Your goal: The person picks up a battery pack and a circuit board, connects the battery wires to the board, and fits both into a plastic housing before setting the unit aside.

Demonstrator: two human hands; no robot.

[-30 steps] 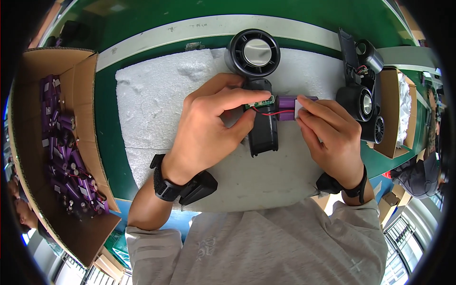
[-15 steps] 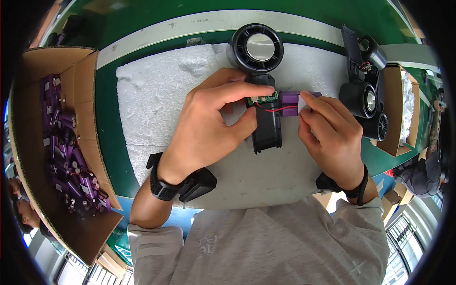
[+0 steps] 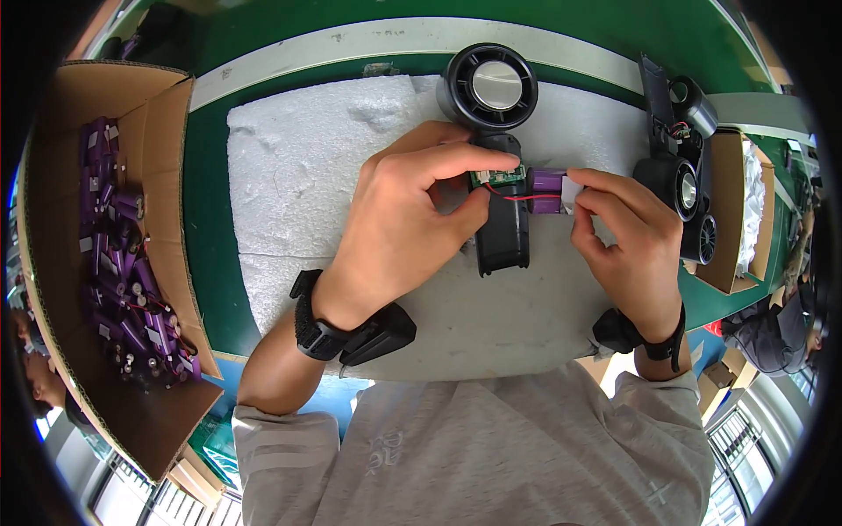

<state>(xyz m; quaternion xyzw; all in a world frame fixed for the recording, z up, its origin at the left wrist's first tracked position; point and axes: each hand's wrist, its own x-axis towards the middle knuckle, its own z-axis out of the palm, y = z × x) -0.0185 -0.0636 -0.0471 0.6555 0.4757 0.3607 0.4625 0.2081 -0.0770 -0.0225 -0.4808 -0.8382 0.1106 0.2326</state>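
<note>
A black handheld fan (image 3: 503, 244) lies with its round head (image 3: 491, 85) away from me and its handle toward me. My left hand (image 3: 412, 197) holds it at the handle's left side, index fingertip on a green circuit board (image 3: 498, 175), thumb lower at the handle's edge. Red wires run from the board to a purple battery pack (image 3: 545, 182) on the handle's right. My right hand (image 3: 627, 228) is closed at the pack's right end, pinching a white patch (image 3: 570, 193) there. Exactly how thumb and fingertips meet the patch is partly hidden.
White foam sheet (image 3: 307, 175) lies under the work on a green table (image 3: 210, 193). A cardboard box (image 3: 167, 167) of purple battery cells (image 3: 132, 298) stands left. Several black fan parts (image 3: 667, 180) and another carton (image 3: 726, 210) are on the right.
My right fingers have shifted to the right end of the battery pack, and more of the white patch shows. My left hand keeps its hold; the whole view has shifted slightly.
</note>
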